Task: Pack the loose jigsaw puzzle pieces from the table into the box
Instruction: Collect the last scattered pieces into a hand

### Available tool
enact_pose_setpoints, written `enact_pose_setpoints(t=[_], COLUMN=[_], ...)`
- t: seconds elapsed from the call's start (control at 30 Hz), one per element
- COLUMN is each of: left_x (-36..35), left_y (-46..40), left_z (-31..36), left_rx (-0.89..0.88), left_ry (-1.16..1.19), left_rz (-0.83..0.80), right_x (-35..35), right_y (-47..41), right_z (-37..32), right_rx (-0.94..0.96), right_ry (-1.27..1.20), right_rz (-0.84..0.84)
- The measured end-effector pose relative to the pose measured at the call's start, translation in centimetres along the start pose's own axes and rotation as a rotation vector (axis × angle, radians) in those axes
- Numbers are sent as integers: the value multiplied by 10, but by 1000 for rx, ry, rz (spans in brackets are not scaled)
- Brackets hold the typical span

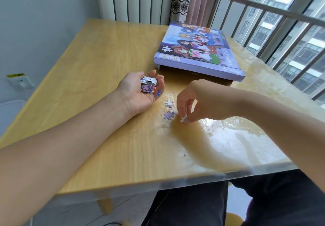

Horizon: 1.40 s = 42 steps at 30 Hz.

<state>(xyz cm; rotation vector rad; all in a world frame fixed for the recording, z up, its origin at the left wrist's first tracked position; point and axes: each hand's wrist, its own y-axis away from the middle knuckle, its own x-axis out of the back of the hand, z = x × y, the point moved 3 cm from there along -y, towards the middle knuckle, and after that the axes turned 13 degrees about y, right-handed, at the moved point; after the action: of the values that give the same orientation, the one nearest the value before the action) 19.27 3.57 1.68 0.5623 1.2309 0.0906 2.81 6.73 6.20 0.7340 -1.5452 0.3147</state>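
Box point(198, 50) lies beyond both hands, lid on; right hand point(189, 102), nearer, pinches a white piece point(182, 119); cupped left hand point(140, 92) holds a pile of pieces point(148, 85).

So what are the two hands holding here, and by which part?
The left hand, palm up, cups a pile of puzzle pieces in its curled fingers. The right hand pinches a small white piece by its edge between thumb and fingertips, at the table.
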Motion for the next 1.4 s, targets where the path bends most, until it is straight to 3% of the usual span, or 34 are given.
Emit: enact_pose_setpoints(t=[0.07, 0.2, 0.23, 0.33, 0.4, 0.53, 0.67, 0.9, 1.3, 1.4], left_x=[0, -1, -1, -1, 0, -1, -2, 1, 1, 1], left_y=[0, 0, 0, 1, 0, -1, -2, -3, -4, -5], left_z=[-1, -3, -3, -3, 2, 6, 4, 5, 7, 7], left_rx=[12, 37, 40, 35, 10, -17, 7, -5, -7, -6], left_ry=[-7, -25, -31, -12, 5, 12, 27, 14, -6, -17], left_rz=[-2, -47, -58, -44, -24, -30, -29, -13, -15, -14], right_x=[10, 46, 53, 65, 64, 22, 1, 6, 9, 13], right_y=[4, -12, -24, -49, -47, -30, -38, -51, -46, -42], right_z=[3, 3, 1, -8, -3, 5, 7, 5, -2, 4], right_rx=[-15, -105, -148, -216, -230, -189, -150, -162, -98, -93], right_ry=[-126, -658, -640, -193, -78, -33, -52, 7, 27, -170], right_rz=[51, 254, 290, 392, 427, 101, 147, 35, 40, 57])
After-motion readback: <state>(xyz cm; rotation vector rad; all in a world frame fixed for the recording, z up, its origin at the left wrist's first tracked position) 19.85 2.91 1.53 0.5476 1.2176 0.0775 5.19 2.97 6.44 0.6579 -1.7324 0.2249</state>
